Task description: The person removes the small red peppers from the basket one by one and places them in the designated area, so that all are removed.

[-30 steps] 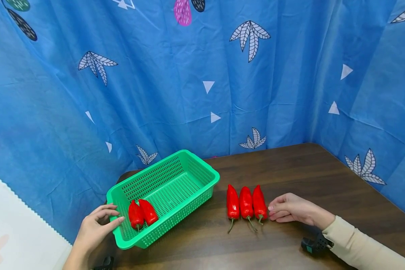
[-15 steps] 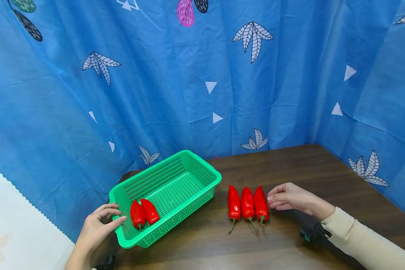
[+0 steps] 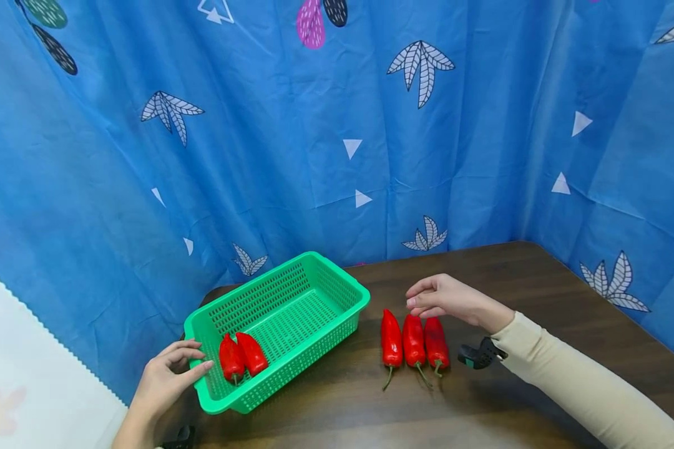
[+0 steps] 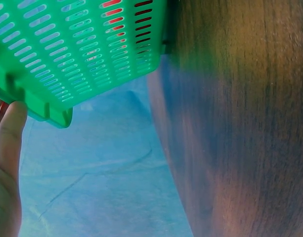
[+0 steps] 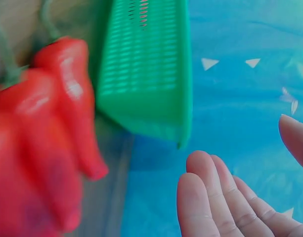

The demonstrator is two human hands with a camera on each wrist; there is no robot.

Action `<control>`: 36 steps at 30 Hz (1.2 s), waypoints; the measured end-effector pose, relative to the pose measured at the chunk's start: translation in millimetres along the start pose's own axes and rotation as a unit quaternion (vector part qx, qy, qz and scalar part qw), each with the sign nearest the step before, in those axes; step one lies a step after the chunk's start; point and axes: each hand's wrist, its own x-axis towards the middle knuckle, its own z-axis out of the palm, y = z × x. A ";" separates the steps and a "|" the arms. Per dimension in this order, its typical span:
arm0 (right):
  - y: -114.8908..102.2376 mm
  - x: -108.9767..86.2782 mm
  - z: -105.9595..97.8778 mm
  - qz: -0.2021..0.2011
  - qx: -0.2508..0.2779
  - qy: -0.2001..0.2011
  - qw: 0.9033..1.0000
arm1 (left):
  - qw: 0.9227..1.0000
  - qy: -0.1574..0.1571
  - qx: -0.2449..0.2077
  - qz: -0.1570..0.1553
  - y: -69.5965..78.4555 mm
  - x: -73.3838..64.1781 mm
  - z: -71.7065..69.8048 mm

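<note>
A green plastic basket (image 3: 292, 374) stands at the left of the table, with two red peppers (image 3: 251, 354) in its near left end. My left hand (image 3: 160, 380) grips the basket's left rim; the left wrist view shows the thumb (image 4: 9, 133) against that rim. Three more red peppers lie side by side on the table, stems toward me: a left pepper (image 3: 391, 343), a middle pepper (image 3: 414, 343) and a right pepper (image 3: 437, 349). Above their far tips hovers my right hand (image 3: 449, 299), holding nothing, its thumb and fingers (image 5: 193, 202) apart in the right wrist view.
A dark wooden table (image 3: 326, 411) carries everything. A blue patterned curtain (image 3: 292, 156) hangs behind it and along the right side. White cloth (image 3: 28, 374) shows at lower left. Each wrist wears a black camera, such as the right wrist's camera (image 3: 479, 353).
My right hand has lifted from beside the right pepper and moved left and away from me, over the peppers' tips. My left hand keeps its grip on the basket; the peppers lie as before.
</note>
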 end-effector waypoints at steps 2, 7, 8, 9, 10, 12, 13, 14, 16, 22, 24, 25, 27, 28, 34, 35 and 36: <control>-8.7 7.0 4.9 -0.010 0.003 -0.007 1.000 | 1.000 -0.004 0.000 -0.005 0.7 -0.3 0.4; -34.3 21.5 14.6 -0.040 0.008 -0.022 0.999 | 1.000 -0.007 -0.005 -0.009 1.4 1.3 0.6; -39.5 24.5 16.4 -0.047 0.006 -0.028 0.998 | 1.000 -0.006 -0.004 -0.010 1.4 1.2 0.4; -44.5 27.8 18.4 -0.053 0.002 -0.035 0.998 | 1.000 -0.005 -0.003 -0.010 1.4 0.6 0.2; -49.4 31.1 20.8 -0.059 -0.003 -0.043 0.997 | 1.000 -0.005 -0.002 -0.011 1.0 0.1 0.0; -58.6 36.8 25.6 -0.073 -0.016 -0.064 0.995 | 1.000 -0.003 -0.003 -0.012 1.1 -0.9 -0.3; -63.0 39.4 27.9 -0.077 -0.021 -0.073 0.994 | 1.000 -0.004 -0.003 -0.012 1.4 -1.1 -0.4; -66.1 42.3 29.9 -0.085 -0.029 -0.084 0.992 | 1.000 -0.005 -0.004 -0.011 1.4 -0.9 -0.4; -73.2 47.3 34.3 -0.096 -0.041 -0.097 0.990 | 1.000 -0.006 -0.002 -0.011 0.9 -0.2 -0.2; -89.3 62.9 47.9 -0.112 -0.080 -0.140 0.980 | 1.000 -0.005 0.007 -0.018 -1.2 0.0 0.5; -93.6 67.7 53.8 -0.110 -0.094 -0.157 0.977 | 1.000 -0.004 0.009 -0.019 -1.7 -0.3 1.0; -95.8 70.0 57.1 -0.107 -0.097 -0.165 0.976 | 1.000 -0.003 0.009 -0.019 -1.8 -0.4 1.2; -100.3 73.7 64.3 -0.102 -0.103 -0.180 0.973 | 1.000 -0.001 0.009 -0.018 -2.4 -0.5 1.7; -102.3 75.6 67.9 -0.100 -0.104 -0.187 0.972 | 1.000 0.001 0.008 -0.017 -2.4 -0.4 1.9; -113.9 86.7 89.0 -0.097 -0.125 -0.205 0.966 | 1.000 0.006 -0.001 -0.014 -1.7 0.2 2.3; -115.5 89.2 92.4 -0.096 -0.128 -0.205 0.966 | 1.000 0.006 -0.002 -0.014 -1.6 0.1 2.3; -117.2 91.6 95.8 -0.095 -0.130 -0.207 0.965 | 1.000 0.006 -0.002 -0.013 -1.3 -0.1 2.3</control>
